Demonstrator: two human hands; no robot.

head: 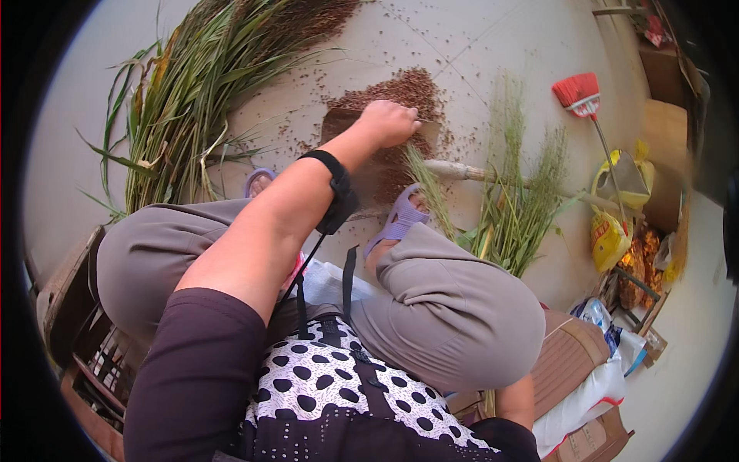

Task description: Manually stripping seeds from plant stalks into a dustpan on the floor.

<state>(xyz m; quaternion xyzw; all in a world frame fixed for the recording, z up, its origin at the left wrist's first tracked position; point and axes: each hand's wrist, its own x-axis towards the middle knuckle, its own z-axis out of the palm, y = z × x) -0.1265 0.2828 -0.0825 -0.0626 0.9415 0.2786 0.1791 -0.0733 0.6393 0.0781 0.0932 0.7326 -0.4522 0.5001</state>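
Observation:
My left hand (pixel 391 123) reaches forward with its fingers curled at the edge of a dark flat blade (pixel 340 123); whether it grips the edge or something thin is not clear. Reddish-brown seeds (pixel 404 92) lie heaped behind and around the blade. A wooden handle (pixel 462 170) runs right from beside it, under upright green grassy stalks (pixel 508 213). One green seed head (pixel 430 187) hangs just below the hand. A black strap and device sit on my left forearm. My right hand is out of view; only the right forearm shows, below my right thigh.
A large bundle of long-leaved stalks with brown heads (pixel 179 110) lies at the left. A red broom (pixel 579 92), yellow bags (pixel 609 237) and cardboard boxes (pixel 667 133) are at the right. Purple sandals (pixel 401 216) flank the blade. Loose seeds are scattered over the tiled floor.

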